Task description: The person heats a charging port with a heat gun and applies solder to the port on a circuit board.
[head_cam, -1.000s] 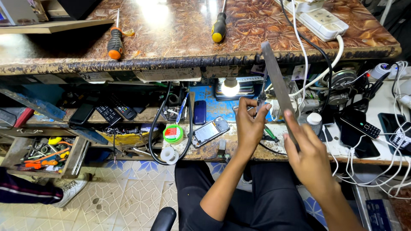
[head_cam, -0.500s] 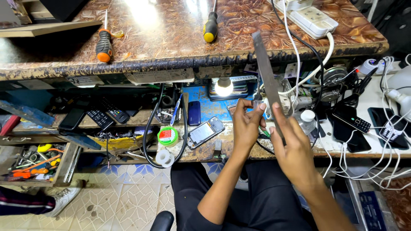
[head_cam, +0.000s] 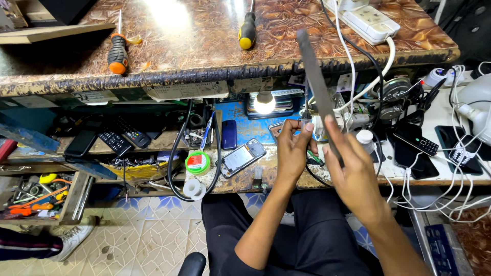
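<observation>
My right hand [head_cam: 353,176] grips the lower end of a long flat grey metal file [head_cam: 317,87], which stands tilted up and to the left over the bench. Just left of it, my left hand [head_cam: 292,153] pinches a thin pointed tool [head_cam: 306,105] held upright, its shaft close beside the file. Both hands hover above the low shelf, near a lit lamp [head_cam: 264,102]. An opened phone [head_cam: 243,157] lies on the blue mat to the left of my left hand.
On the upper worktop [head_cam: 194,66] lie an orange-handled screwdriver [head_cam: 117,48], a yellow-handled one [head_cam: 247,30] and a white power strip [head_cam: 365,20]. Remotes [head_cam: 125,135], a green roll [head_cam: 197,162], phones [head_cam: 414,138] and white cables crowd the lower shelf. Another person's shoe [head_cam: 71,237] is on the floor at left.
Both hands and the file have shifted slightly left and up in view and come a little closer together. Both grips are unchanged.
</observation>
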